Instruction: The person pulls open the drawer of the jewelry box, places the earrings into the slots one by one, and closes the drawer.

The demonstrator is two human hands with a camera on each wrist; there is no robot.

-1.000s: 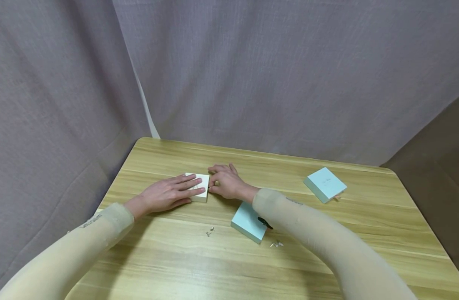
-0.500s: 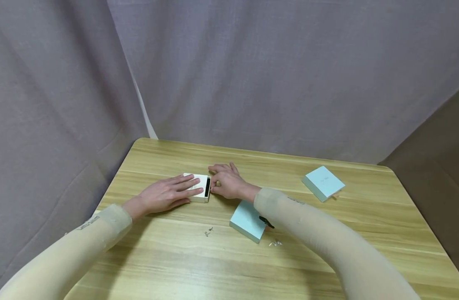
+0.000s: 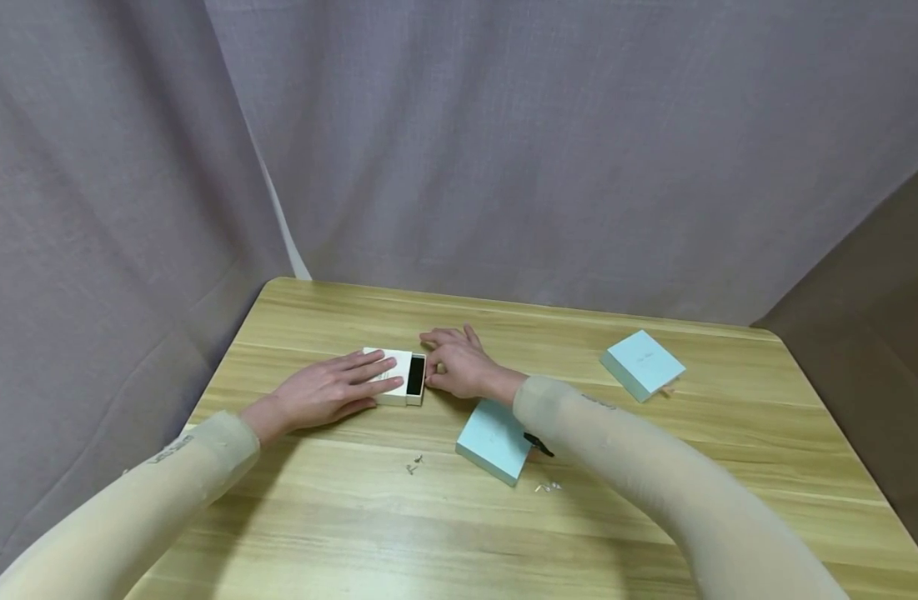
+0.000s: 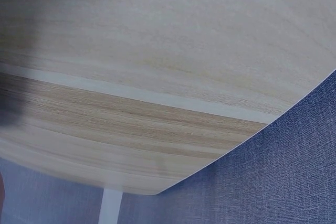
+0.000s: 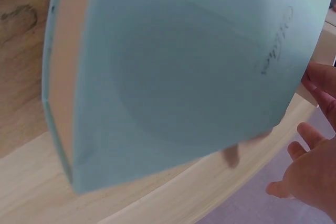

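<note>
A small white box lies on the wooden table in the head view. My left hand rests flat on its lid, fingers straight. The box's drawer stands a little way out to the right and shows a black inside. My right hand pinches the drawer's right end with curled fingers. The right wrist view is filled by a teal box, with the right hand's fingers at its lower right. Only the table top and grey cloth show in the left wrist view.
One teal box lies under my right forearm, and a second teal box sits at the far right. Small metal bits and more metal bits lie near the front. A grey curtain hangs round the table.
The white box's drawer has slid out to the right, baring its black inside. My right hand moved slightly right with it. The left hand stayed flat on the lid.
</note>
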